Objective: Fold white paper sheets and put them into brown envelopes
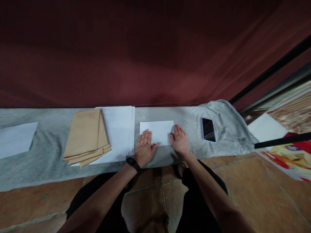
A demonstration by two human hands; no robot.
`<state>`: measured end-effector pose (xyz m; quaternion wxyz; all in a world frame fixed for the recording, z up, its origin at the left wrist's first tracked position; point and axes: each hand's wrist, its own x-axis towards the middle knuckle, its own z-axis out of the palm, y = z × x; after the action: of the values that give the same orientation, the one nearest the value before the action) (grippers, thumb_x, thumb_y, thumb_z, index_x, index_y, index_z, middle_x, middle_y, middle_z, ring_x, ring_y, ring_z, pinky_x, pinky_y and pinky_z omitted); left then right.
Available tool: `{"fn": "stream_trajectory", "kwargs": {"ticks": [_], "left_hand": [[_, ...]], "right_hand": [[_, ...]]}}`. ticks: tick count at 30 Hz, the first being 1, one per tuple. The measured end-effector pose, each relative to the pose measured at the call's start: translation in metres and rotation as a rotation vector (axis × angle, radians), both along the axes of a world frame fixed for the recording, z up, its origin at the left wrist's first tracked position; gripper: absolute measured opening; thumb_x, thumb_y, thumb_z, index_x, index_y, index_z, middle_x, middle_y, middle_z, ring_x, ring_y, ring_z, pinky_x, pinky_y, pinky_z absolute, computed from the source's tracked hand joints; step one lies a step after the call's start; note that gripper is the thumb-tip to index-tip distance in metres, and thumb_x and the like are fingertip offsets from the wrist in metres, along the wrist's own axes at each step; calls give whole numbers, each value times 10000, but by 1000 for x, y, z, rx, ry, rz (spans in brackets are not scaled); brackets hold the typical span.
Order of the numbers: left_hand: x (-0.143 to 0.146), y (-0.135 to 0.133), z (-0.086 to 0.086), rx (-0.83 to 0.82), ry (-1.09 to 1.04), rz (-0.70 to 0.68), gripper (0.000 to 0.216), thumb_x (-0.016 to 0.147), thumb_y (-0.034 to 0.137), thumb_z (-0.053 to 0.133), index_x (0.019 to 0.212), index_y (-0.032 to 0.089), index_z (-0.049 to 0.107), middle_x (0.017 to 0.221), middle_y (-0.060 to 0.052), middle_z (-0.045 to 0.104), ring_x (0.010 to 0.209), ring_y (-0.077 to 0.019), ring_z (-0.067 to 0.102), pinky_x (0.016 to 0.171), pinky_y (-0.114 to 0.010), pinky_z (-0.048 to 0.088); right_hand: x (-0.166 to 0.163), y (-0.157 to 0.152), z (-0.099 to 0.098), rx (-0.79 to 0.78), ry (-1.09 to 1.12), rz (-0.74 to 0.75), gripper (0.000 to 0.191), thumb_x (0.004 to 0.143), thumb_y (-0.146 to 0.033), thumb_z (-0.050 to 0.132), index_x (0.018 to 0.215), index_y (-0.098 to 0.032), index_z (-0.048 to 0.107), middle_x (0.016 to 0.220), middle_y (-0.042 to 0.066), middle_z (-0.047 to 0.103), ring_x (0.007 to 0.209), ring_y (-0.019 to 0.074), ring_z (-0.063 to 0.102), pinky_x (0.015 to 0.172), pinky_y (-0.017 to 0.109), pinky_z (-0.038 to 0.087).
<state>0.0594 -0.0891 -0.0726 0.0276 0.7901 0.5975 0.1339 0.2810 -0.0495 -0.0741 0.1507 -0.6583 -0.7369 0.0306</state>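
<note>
A small white sheet of paper [160,131], which looks folded, lies flat on the grey cloth in front of me. My left hand [143,147] rests flat on its lower left part, fingers stretched out and thumb apart. At the sheet's right edge lies my right hand [179,140], with fingers extended and the thumb on the paper. Neither hand grips anything. Left of my left hand is a stack of larger white sheets [119,129], partly covered by a pile of brown paper envelopes [84,132].
The grey cloth [55,113] covers a long narrow surface. A phone [208,129] lies to the right, another white paper [17,139] at the far left. A dark red curtain [155,64] hangs behind. Black bars [274,71] and a colourful printed package [289,158] are at right.
</note>
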Motion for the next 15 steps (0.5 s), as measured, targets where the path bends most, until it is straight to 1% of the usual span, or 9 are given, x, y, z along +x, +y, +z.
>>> {"fn": "stream_trajectory", "kwargs": {"ticks": [2, 4, 7, 10, 12, 13, 15], "left_hand": [[0, 1, 0, 5, -6, 9, 716, 999, 515, 339, 1518, 23, 301, 1599, -218, 289, 1507, -308, 227, 1213, -494, 255], [1, 1, 0, 2, -7, 16, 720, 996, 512, 347, 1511, 11, 312, 1597, -225, 292, 1507, -314, 227, 1216, -490, 249], [3, 1, 0, -9, -8, 28, 726, 993, 505, 353, 1503, -10, 321, 1592, -239, 294, 1504, -320, 233, 1220, -484, 238], [4, 1, 1, -16, -32, 33, 725, 990, 498, 357, 1504, -12, 320, 1593, -244, 288, 1504, -324, 234, 1221, -493, 233], [4, 4, 3, -31, -74, 37, 715, 986, 495, 368, 1506, 6, 325, 1594, -241, 290, 1505, -327, 232, 1219, -506, 233], [3, 7, 5, -45, -108, 43, 704, 985, 493, 373, 1510, 25, 329, 1595, -233, 296, 1505, -327, 232, 1216, -513, 237], [0, 15, 11, -67, -212, 51, 678, 989, 496, 370, 1520, 76, 332, 1602, -205, 303, 1507, -323, 227, 1212, -526, 246]], "right_hand": [[3, 2, 8, -34, 28, -65, 549, 999, -353, 445, 1477, -85, 416, 1444, 206, 519, 1280, 322, 508, 1066, 453, 387], [5, 4, 16, -89, 75, -119, 501, 983, -333, 474, 1429, -105, 471, 1303, 191, 615, 1161, 292, 586, 997, 395, 437], [5, 7, 25, -199, 155, -161, 375, 970, -322, 500, 1288, -140, 579, 1101, 140, 691, 1015, 243, 648, 896, 314, 465], [4, 10, 28, -282, 232, -218, 292, 936, -315, 547, 1164, -149, 623, 963, 100, 709, 881, 221, 665, 777, 288, 463], [4, 13, 30, -317, 320, -221, 192, 899, -297, 585, 1014, -160, 653, 832, 56, 692, 770, 200, 647, 693, 273, 447], [5, 14, 32, -319, 386, -198, 139, 885, -289, 595, 921, -168, 654, 763, 32, 668, 717, 186, 628, 656, 265, 437], [6, 17, 40, -244, 562, -129, 153, 890, -301, 578, 804, -183, 625, 677, -3, 619, 641, 162, 585, 604, 254, 425]]}}
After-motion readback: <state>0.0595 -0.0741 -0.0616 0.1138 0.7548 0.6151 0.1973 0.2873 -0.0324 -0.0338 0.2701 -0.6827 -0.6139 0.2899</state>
